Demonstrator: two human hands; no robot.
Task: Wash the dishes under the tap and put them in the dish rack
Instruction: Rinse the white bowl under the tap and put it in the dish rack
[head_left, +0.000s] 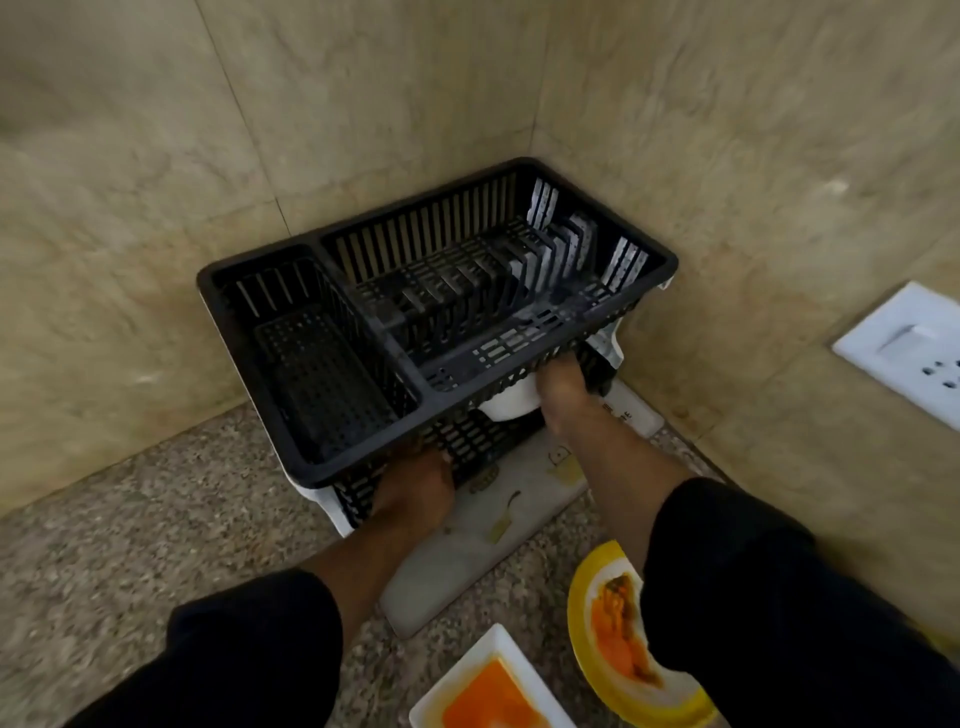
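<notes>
Nearest: two dark sleeves (249, 654) reaching forward; between and under them, two unwashed dishes on the speckled counter (156, 519); a white square dish (483, 644) smeared orange at the bottom edge, and just right of it a yellow-rimmed plate (577, 603) with orange residue, partly hidden by the right forearm. Both stand well short of the rack, unrinsed; no tap or sink in view.

Next out: a pale mat (467, 551) with small printed motifs, lying slantwise on the counter and running under the rack, presumably to catch drips.

On the mat: the black dish rack (322, 374), slatted and without dishes; cutlery compartment on the left, plate dividers on the right. A white drip tray (311, 493) shows beneath it at the near-left corner and again at the far-right.

Left hand (415, 488) at the rack's near wall below the rim, fingers curled into the slats and holding it. Right hand (563, 395) further along the same wall, fingers tucked up under the rim and holding it too as far as shows; fingertips hidden. Two hands on one long side suggests the rack is being squared up or seated on its tray, not loaded; my reading is that washing has not begun.

Farthest: beige tiled walls (363, 104) meeting in a corner, the rack pushed close in; a white wall socket (914, 348) on the right wall, well apart from the rack.
</notes>
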